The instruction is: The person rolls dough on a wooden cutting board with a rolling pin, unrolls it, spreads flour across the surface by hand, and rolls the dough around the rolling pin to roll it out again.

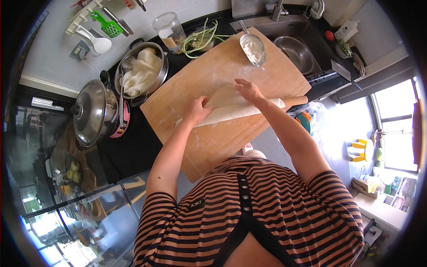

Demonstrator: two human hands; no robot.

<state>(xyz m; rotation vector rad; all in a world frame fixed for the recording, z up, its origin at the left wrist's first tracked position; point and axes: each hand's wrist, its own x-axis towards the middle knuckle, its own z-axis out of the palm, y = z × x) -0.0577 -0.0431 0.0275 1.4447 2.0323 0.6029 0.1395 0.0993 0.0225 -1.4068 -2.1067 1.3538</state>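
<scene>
A pale dough sheet (224, 99) lies on a large wooden board (171, 100), partly wrapped around a rolling pin (297, 101) whose bare wooden end sticks out on the right. My left hand (196, 110) is at the left end of the wrapped dough, thumb and fingers apart. Farther right, my right hand (250, 91) hovers over or rests on the sheet with its fingers stretched to the left; contact is hard to tell. At the board's far end sits a metal scoop (253, 50) full of flour.
On the left, a steel pot (163, 73) holds a pale cloth and a ladle, beside a lidded pot (94, 113). Long green beans (207, 38) and a clear jar (169, 29) stand behind the board. The sink, with a metal basin (296, 54), is at back right.
</scene>
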